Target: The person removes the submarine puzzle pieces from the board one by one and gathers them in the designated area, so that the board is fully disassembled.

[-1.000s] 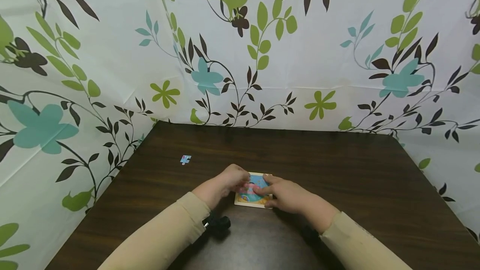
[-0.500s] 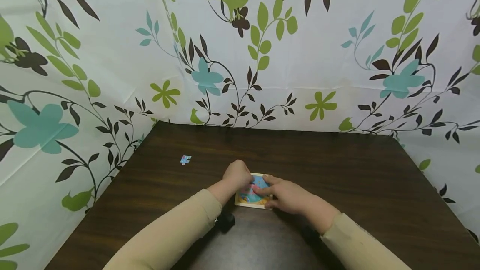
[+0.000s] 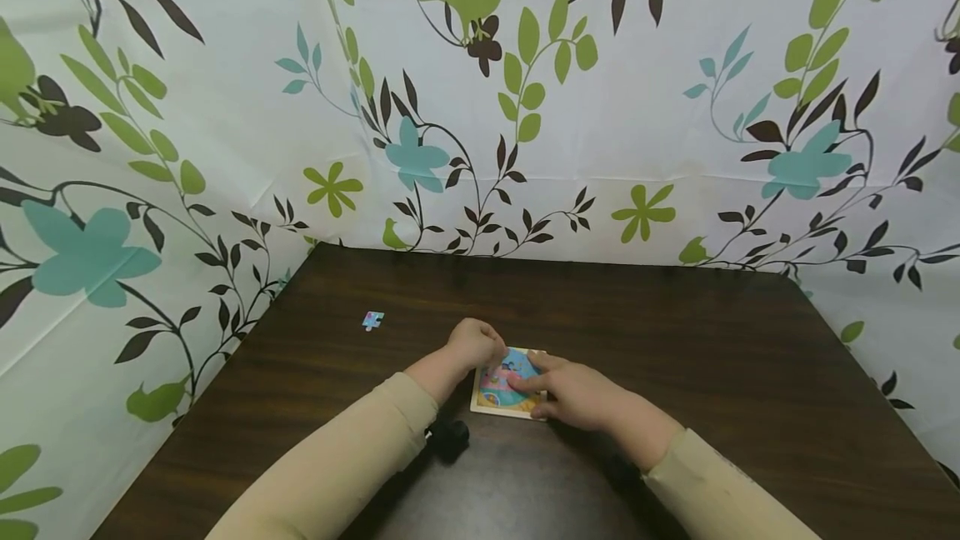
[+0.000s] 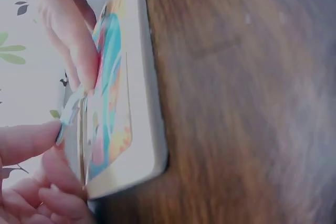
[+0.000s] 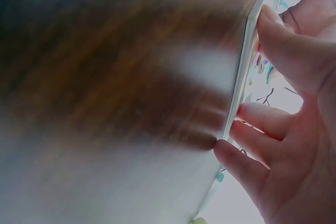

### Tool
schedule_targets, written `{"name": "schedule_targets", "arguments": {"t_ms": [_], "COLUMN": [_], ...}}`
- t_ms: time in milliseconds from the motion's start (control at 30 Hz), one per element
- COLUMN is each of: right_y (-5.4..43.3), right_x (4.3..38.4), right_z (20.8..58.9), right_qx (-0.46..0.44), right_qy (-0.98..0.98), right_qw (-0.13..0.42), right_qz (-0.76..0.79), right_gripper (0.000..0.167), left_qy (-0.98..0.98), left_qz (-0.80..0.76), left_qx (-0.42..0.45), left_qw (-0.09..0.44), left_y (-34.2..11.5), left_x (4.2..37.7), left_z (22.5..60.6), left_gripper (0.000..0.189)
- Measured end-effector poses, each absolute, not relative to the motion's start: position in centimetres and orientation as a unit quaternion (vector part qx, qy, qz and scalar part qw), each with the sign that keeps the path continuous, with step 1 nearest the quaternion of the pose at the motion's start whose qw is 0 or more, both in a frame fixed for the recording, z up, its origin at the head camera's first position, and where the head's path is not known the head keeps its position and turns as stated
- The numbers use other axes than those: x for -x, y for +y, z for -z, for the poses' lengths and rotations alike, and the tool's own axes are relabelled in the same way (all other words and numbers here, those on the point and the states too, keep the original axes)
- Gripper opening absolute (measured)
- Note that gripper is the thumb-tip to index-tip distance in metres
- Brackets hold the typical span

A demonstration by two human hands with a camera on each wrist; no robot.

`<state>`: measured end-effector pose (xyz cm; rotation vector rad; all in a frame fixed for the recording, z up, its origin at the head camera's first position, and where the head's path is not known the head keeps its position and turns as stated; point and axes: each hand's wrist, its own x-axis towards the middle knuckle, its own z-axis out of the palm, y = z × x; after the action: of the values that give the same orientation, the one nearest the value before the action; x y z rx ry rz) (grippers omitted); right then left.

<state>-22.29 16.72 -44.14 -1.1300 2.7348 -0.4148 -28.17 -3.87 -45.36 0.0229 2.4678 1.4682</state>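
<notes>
Puzzle piece (image 4: 68, 110) pinched by left hand (image 3: 474, 344)
Below it, the board (image 3: 492, 397) is presumably kept from slipping by the spread right hand (image 3: 576, 391).

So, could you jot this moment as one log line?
left hand: holding tilted piece; right hand: resting on puzzle; loose piece: on table, left of puzzle

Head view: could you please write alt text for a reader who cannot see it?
A person's left hand is over the back left corner of a colorful puzzle board, while the right hand rests on its right side. One loose piece lies farther left on the dark table, before a leafy cloth.
</notes>
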Motion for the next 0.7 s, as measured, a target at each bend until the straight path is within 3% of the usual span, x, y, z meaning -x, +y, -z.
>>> {"name": "schedule_targets", "arguments": {"t_ms": [367, 700], "right_y": [16.7, 16.7], "right_x": [22.4, 22.3], "right_z": [44.0, 44.2], "right_qx": [0.366, 0.363], "right_qy": [0.915, 0.917], "right_qw": [0.087, 0.087], "right_qz": [0.145, 0.143], "right_gripper": [0.053, 0.052], "left_qy": [0.831, 0.842], "left_qz": [-0.537, -0.526], "left_qx": [-0.009, -0.017], "left_qw": [0.144, 0.12], "left_y": [-4.1, -5.3], "left_x": [28.0, 28.5], "left_z": [44.9, 44.6], "left_gripper": [0.005, 0.006]}}
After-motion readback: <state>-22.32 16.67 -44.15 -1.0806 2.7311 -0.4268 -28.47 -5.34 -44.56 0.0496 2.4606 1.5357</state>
